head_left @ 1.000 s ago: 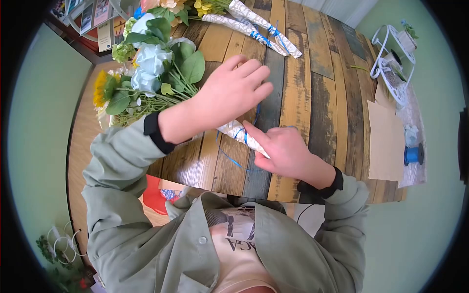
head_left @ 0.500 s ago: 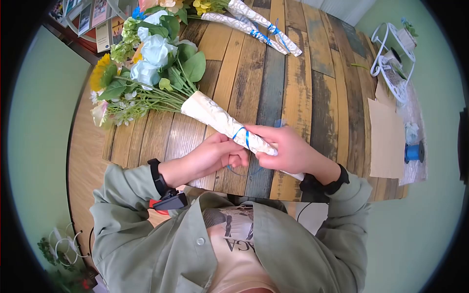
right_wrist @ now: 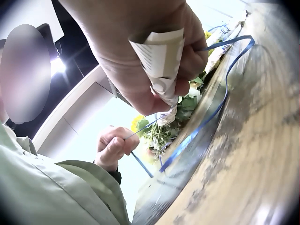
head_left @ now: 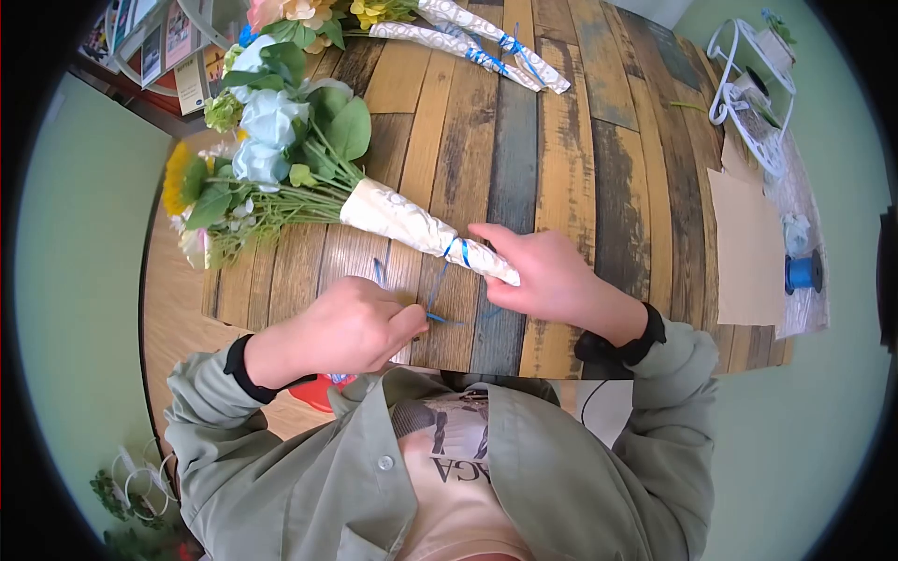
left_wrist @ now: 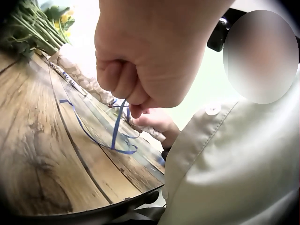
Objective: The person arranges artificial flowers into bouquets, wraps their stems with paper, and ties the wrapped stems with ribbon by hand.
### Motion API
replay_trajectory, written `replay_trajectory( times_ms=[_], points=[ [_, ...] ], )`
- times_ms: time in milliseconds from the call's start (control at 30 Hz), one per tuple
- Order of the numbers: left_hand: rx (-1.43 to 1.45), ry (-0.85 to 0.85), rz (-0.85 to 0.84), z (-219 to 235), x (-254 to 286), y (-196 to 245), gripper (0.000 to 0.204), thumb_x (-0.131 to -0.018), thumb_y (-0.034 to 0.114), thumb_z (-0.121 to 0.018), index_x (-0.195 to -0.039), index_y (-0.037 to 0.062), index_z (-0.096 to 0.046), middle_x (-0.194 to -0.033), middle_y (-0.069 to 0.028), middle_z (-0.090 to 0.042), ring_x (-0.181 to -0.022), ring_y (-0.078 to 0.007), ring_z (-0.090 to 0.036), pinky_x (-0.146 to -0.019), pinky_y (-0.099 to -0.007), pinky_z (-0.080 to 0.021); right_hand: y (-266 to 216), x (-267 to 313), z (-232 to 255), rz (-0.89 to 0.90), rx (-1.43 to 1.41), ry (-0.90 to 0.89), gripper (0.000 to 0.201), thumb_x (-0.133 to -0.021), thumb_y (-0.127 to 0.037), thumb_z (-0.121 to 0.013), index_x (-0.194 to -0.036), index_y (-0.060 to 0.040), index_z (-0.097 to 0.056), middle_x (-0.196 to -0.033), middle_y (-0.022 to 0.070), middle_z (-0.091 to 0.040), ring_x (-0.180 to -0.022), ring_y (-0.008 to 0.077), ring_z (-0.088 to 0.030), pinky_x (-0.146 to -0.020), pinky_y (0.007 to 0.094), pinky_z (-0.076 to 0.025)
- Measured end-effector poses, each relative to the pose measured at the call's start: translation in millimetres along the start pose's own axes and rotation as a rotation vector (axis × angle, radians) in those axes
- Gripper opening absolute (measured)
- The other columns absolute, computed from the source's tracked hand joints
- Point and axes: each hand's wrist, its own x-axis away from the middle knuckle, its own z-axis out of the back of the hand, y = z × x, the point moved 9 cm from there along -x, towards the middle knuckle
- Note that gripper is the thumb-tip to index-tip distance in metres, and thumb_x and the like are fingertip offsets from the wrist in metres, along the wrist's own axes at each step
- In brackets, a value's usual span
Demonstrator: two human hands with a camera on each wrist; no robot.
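A bouquet of pale blue, yellow and white artificial-looking flowers (head_left: 271, 126) lies at an angle on the wooden table, its stems wrapped in patterned cream paper (head_left: 398, 217). My right hand (head_left: 547, 276) grips the narrow end of that wrap. Blue ribbon (left_wrist: 117, 126) circles the wrap just ahead of the right fingers. Below and left of the wrap, my left hand (head_left: 351, 323) pinches the ribbon in curled fingers. In the right wrist view, a thin length of it runs taut from the wrap to the left hand; another length (right_wrist: 227, 77) loops loosely over the table.
Other wrapped bouquets (head_left: 458, 47) tied with blue ribbon lie at the table's far side. On the right are a sheet of brown paper (head_left: 748, 252), a blue ribbon spool (head_left: 803, 273) and a white metal rack (head_left: 725, 98). The table's near edge runs close to my body.
My left hand has come from above the wrap, under it, then away to the lower left, drawing out ribbon. The right hand still holds the wrap's end.
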Motion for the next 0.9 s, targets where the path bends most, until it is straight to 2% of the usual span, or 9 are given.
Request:
replay_trajectory(
  times_ms=[233, 467, 567, 633, 733, 767, 833, 867, 900],
  points=[
    [-0.714, 0.127, -0.013, 51.5, -53.9, -22.7, 0.008, -0.068, 0.013, -0.058, -0.072, 0.0091, -0.053, -0.071, -0.002, -0.051, -0.069, -0.0162, -0.055, -0.06, -0.0275, -0.042, -24.3, 6.5, -7.8, 0.195, 0.329, 0.099, 0.051, -0.072, -0.013, -0.062, -0.12, -0.0093, -0.047, -0.065, 0.0096, -0.058, -0.057, 0.0292, -0.059, -0.051, 0.0397, -0.045],
    [-0.424, 0.07, -0.107, 21.0, -85.0, -57.6, 0.012, -0.071, 0.014, -0.062, -0.076, 0.0059, -0.054, -0.078, -0.0052, -0.05, -0.072, -0.0209, -0.059, -0.056, -0.0332, -0.049, -25.4, 7.8, -10.2, 0.222, 0.358, 0.014, 0.071, -0.067, -0.01, -0.06, -0.135, -0.01, -0.039, -0.059, 0.0082, -0.056, -0.051, 0.0268, -0.057, -0.047, 0.0382, -0.044],
    [-0.371, 0.195, -0.063, 30.4, -76.3, -50.8, 0.014, -0.075, 0.015, -0.063, -0.077, 0.0045, -0.054, -0.082, -0.0067, -0.051, -0.069, -0.0236, -0.059, -0.053, -0.0338, -0.048, -21.8, 3.9, -11.0, 0.18, 0.279, -0.028, 0.071, -0.067, -0.011, -0.059, -0.135, -0.011, -0.038, -0.06, 0.0104, -0.057, -0.051, 0.0286, -0.057, -0.047, 0.0387, -0.044],
    [-0.307, 0.476, 0.223, 59.3, -54.5, -51.5, 0.016, -0.078, 0.016, -0.063, -0.078, 0.0045, -0.053, -0.082, -0.0075, -0.049, -0.066, -0.0256, -0.058, -0.053, -0.0341, -0.048, -20.6, 3.0, -8.7, 0.172, 0.237, -0.042, 0.071, -0.067, -0.012, -0.059, -0.135, -0.0119, -0.038, -0.06, 0.0114, -0.057, -0.05, 0.0296, -0.057, -0.048, 0.0392, -0.044],
    [0.28, 0.043, 0.52, -11.0, -6.0, -78.1, 0.022, -0.089, 0.016, -0.055, -0.108, 0.0051, -0.054, -0.102, -0.0091, -0.057, -0.056, -0.0228, -0.056, -0.049, -0.0301, -0.043, -15.7, 2.1, -6.4, 0.12, 0.105, -0.05, 0.069, -0.069, -0.016, -0.058, -0.135, -0.0154, -0.037, -0.059, 0.0092, -0.057, -0.051, 0.0298, -0.058, -0.045, 0.042, -0.043],
    [0.28, 0.034, 0.515, -17.7, -2.5, -73.1, 0.022, -0.089, 0.016, -0.055, -0.108, 0.0051, -0.054, -0.102, -0.0091, -0.057, -0.056, -0.0228, -0.056, -0.049, -0.0301, -0.043, -11.1, 1.2, -8.6, 0.05, 0.01, -0.116, 0.067, -0.071, -0.016, -0.057, -0.135, -0.0161, -0.037, -0.062, 0.0108, -0.058, -0.053, 0.0296, -0.059, -0.048, 0.0406, -0.044],
    [1.378, -0.083, 0.879, -71.3, 19.7, -66.2, 0.028, -0.093, 0.01, -0.046, -0.12, 0.0034, -0.051, -0.108, -0.0091, -0.059, -0.075, -0.018, -0.062, -0.054, -0.0243, -0.044, -12.1, 1.8, -7.5, -0.018, -0.083, -0.182, 0.066, -0.072, -0.015, -0.056, -0.135, -0.0167, -0.037, -0.065, 0.0125, -0.059, -0.056, 0.0294, -0.059, -0.051, 0.0391, -0.045],
    [1.381, -0.08, 0.881, -80.2, 18.8, -63.5, 0.028, -0.093, 0.01, -0.046, -0.12, 0.0034, -0.051, -0.108, -0.0091, -0.059, -0.075, -0.018, -0.062, -0.054, -0.0243, -0.044, -14.0, 2.2, -6.8, -0.068, -0.262, -0.206, 0.065, -0.074, -0.01, -0.055, -0.135, -0.0145, -0.037, -0.065, 0.0093, -0.057, -0.055, 0.0209, -0.055, -0.052, 0.033, -0.043],
    [1.609, 0.192, 0.84, -79.7, 11.2, -65.3, 0.028, -0.093, 0.009, -0.045, -0.12, 0.0033, -0.051, -0.104, -0.0079, -0.059, -0.081, -0.0156, -0.061, -0.057, -0.0227, -0.043, -15.2, 2.4, -9.6, -0.115, -0.441, -0.232, 0.064, -0.075, -0.005, -0.054, -0.136, -0.0123, -0.037, -0.065, 0.0062, -0.055, -0.054, 0.0124, -0.051, -0.054, 0.0268, -0.04]
  ],
)
